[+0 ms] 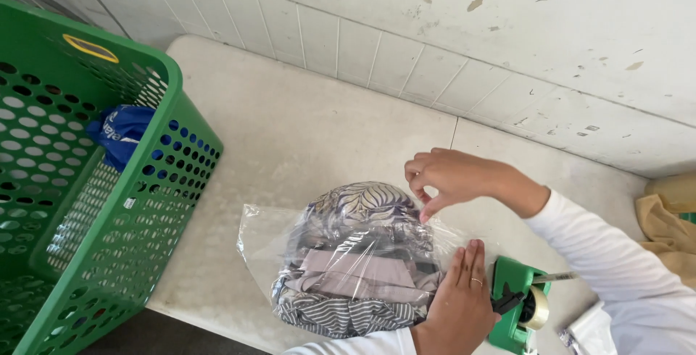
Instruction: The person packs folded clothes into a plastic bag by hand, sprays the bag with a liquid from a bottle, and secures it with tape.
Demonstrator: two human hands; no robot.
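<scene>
A clear plastic bag [264, 243] lies on the pale table [290, 123], stuffed with folded clothes [355, 253]: a leaf-patterned piece on top, a mauve one in the middle, a striped one below. My left hand [457, 304], with a ring on one finger, rests flat on the bag's right end and holds nothing. My right hand [453, 177] hovers over the bag's upper right edge, thumb and fingers pinched on the clear film there. A green tape dispenser [513, 279] stands just right of my left hand.
A large green perforated basket [87, 203] stands at the left with a blue bag [119, 130] inside. A tan cloth [670, 224] lies at the far right. A tiled wall [435, 51] runs along the table's back edge.
</scene>
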